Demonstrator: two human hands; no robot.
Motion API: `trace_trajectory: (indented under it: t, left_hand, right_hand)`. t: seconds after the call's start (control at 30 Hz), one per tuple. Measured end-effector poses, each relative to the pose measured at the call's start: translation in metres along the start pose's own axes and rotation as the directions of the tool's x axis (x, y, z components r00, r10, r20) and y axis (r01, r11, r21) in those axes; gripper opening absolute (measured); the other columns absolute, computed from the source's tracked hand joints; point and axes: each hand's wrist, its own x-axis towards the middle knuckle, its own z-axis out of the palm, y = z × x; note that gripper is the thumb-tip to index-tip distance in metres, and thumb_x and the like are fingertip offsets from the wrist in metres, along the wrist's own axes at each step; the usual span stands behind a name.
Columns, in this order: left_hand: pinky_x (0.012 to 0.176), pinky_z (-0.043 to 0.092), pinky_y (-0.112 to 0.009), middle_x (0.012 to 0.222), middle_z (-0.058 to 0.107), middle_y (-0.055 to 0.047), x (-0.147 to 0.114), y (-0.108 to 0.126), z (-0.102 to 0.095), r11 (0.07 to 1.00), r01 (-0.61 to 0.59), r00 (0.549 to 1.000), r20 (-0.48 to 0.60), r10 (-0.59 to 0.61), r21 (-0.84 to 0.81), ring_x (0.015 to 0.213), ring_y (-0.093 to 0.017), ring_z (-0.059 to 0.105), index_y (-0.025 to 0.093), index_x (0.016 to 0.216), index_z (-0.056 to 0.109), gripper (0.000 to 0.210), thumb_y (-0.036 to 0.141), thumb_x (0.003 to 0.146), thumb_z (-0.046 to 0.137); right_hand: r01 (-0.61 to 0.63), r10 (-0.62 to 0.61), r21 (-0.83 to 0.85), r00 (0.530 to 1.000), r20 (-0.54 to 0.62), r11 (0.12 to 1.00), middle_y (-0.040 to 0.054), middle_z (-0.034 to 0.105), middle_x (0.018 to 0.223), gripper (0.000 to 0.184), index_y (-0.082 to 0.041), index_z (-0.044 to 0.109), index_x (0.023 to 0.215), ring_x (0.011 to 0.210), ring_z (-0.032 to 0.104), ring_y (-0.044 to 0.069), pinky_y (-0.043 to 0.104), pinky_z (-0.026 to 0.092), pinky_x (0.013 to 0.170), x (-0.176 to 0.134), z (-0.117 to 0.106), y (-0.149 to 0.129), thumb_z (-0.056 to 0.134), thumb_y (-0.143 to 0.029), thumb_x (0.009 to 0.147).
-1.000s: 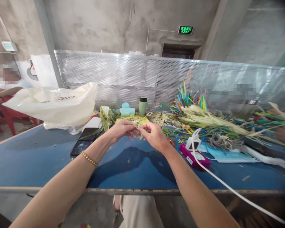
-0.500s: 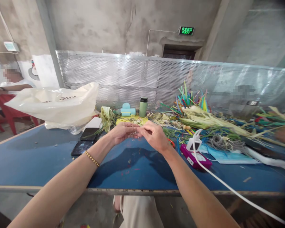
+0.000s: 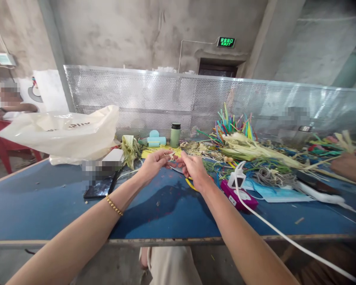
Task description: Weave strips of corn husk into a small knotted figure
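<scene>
My left hand (image 3: 156, 163) is above the blue table (image 3: 154, 213), pinching a thin, pale, curled strip of plant fibre (image 3: 168, 155) between thumb and fingers. Just to its right, apart by a small gap, my right hand (image 3: 193, 168) has its fingers curled inward and the thumb pressed on top. Whatever lies in those fingers is hidden. Under the right hand shows a yellow curved piece (image 3: 191, 184), with a bit of red-orange at the wrist's far side; I cannot tell if the hand holds it. A thin pale line crosses below the two hands.
Left: a large cream plastic bag (image 3: 77, 134), a dark phone (image 3: 99, 188) and wilted green leaves (image 3: 130, 150). Behind: a green bottle (image 3: 175, 135). Right: corn husks (image 3: 249, 148), cords (image 3: 269, 177), a purple power strip (image 3: 239, 196) with white cable, and another person's hand (image 3: 348, 168).
My hands have moved apart from touching. The pale strip now shows in the left fingers, and the yellow piece has come into sight under the right hand. The view has shifted slightly.
</scene>
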Motion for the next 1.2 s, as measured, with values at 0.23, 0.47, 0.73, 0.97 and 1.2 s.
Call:
trace_trajectory:
  t: [0.23,0.47,0.73,0.97,1.2]
  left_hand:
    - [0.063,0.046,-0.027,0.070,0.068,-0.002,-0.004,0.002,0.005,0.995,-0.094,0.983,0.162,0.088,0.030,0.062,-0.015,0.064,0.015,0.092,0.059,0.024,0.037,0.083,0.063]
    - [0.068,0.046,-0.026,0.074,0.068,-0.006,-0.005,0.000,0.008,0.966,-0.149,0.962,0.258,0.092,0.210,0.070,-0.015,0.062,0.014,0.068,0.065,0.018,0.023,0.082,0.055]
    - [0.073,0.046,-0.027,0.071,0.070,-0.005,-0.003,-0.001,-0.001,0.978,-0.040,0.985,0.175,0.004,0.204,0.074,-0.016,0.063,0.015,0.061,0.068,0.016,0.010,0.067,0.053]
    - [0.067,0.045,-0.026,0.071,0.069,-0.004,0.002,0.003,-0.012,0.913,0.052,0.997,-0.075,-0.024,0.405,0.071,-0.015,0.060,0.014,0.069,0.069,0.022,0.006,0.062,0.051]
    - [0.056,0.039,-0.024,0.062,0.060,-0.001,-0.003,0.007,-0.001,0.977,0.061,0.996,0.058,-0.075,0.202,0.057,-0.011,0.052,0.012,0.072,0.066,0.026,0.038,0.071,0.072]
  right_hand:
    - [-0.147,0.046,0.328,0.954,0.297,0.933,0.0031,0.059,0.062,0.059,-0.016,0.065,0.072,0.053,0.052,0.013,0.025,0.033,0.047,-0.003,-0.003,-0.004,0.052,-0.073,0.076]
    - [-0.041,-0.074,0.321,0.939,0.336,0.946,0.0022,0.063,0.060,0.031,-0.016,0.065,0.068,0.053,0.054,0.014,0.028,0.038,0.052,-0.003,-0.002,0.003,0.072,-0.047,0.070]
    - [0.018,-0.095,0.413,0.981,0.167,0.910,-0.0002,0.062,0.066,0.030,-0.014,0.068,0.077,0.058,0.052,0.011,0.025,0.040,0.057,-0.001,-0.002,-0.002,0.080,-0.034,0.059]
    - [0.087,-0.098,0.404,0.995,0.006,0.911,-0.0046,0.053,0.057,0.028,-0.013,0.067,0.075,0.050,0.040,0.007,0.023,0.029,0.049,0.002,-0.008,-0.004,0.078,-0.033,0.059]
    - [0.055,-0.086,0.327,0.993,0.082,0.943,0.0016,0.066,0.067,0.032,-0.013,0.068,0.077,0.058,0.053,0.011,0.025,0.040,0.055,-0.009,0.005,-0.009,0.079,-0.035,0.057]
